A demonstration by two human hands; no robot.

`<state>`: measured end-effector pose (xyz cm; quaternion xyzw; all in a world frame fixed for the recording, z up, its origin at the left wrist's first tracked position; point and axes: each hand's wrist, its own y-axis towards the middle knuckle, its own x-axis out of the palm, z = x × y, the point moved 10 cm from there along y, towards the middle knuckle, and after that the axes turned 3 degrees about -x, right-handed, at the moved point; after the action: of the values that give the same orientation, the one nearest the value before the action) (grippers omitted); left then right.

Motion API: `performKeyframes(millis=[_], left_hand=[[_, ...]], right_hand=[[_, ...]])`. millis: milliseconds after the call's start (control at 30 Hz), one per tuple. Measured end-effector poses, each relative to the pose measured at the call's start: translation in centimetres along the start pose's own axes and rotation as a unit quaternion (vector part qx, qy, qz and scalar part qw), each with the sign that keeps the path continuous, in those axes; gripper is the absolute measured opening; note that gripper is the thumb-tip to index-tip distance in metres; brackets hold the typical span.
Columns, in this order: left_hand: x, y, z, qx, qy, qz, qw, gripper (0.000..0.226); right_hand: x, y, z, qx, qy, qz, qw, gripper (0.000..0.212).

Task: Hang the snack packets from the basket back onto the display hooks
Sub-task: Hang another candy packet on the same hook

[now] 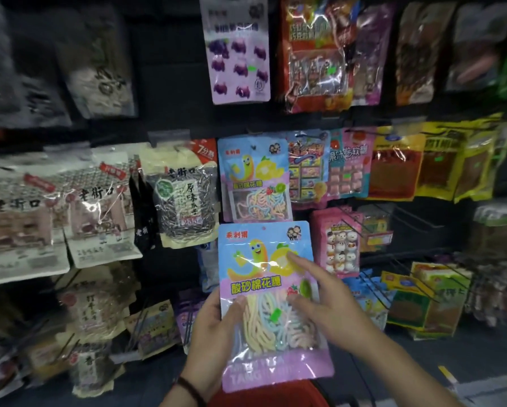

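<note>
1. We hold the snack packet [255,259] upright in the lower centre of the frame. Its hang hole [264,228] is on top, just below a matching packet [253,177] hanging on the display. We judge that row to be its home.
2. Our left hand [214,327] grips the packet's lower left edge, thumb curled over the front and fingers behind. That keeps the face toward us and the top free for a hook.
3. Our right hand [328,306] rests on the front with fingers straight and spread, index tip high on the printed face. It steadies the packet without clasping it.
4. The red basket [275,392] sits at the bottom edge, under the packet.
</note>
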<state>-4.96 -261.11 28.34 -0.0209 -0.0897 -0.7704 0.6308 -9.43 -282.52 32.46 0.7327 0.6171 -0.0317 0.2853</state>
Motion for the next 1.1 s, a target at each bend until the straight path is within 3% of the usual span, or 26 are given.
performKeyframes(millis=[100, 167, 333, 500, 1100], left_hand=[[-0.3, 1.4, 3.0, 0.079, 0.074, 0.009, 0.994, 0.091], [0.3, 2.9, 4.9, 0.105, 0.114, -0.008, 0.988, 0.102], [2.1, 7.3, 9.9, 0.147, 0.219, -0.059, 0.963, 0.085], [3.7, 11.2, 13.3, 0.134, 0.263, -0.088, 0.951, 0.093], [3.6, 18.1, 13.7, 0.099, 0.344, -0.056, 0.932, 0.099]], right_hand=[[-0.8, 2.0, -0.7, 0.005, -0.001, 0.025, 1.000, 0.075], [-1.5, 3.5, -1.6, 0.000, -0.030, 0.033, 0.999, 0.077], [-3.4, 7.8, -4.4, -0.021, -0.096, 0.043, 0.994, 0.081], [-4.6, 12.0, -6.5, -0.029, -0.134, 0.062, 0.989, 0.083], [-4.3, 18.4, -6.4, -0.001, -0.128, 0.065, 0.990, 0.088]])
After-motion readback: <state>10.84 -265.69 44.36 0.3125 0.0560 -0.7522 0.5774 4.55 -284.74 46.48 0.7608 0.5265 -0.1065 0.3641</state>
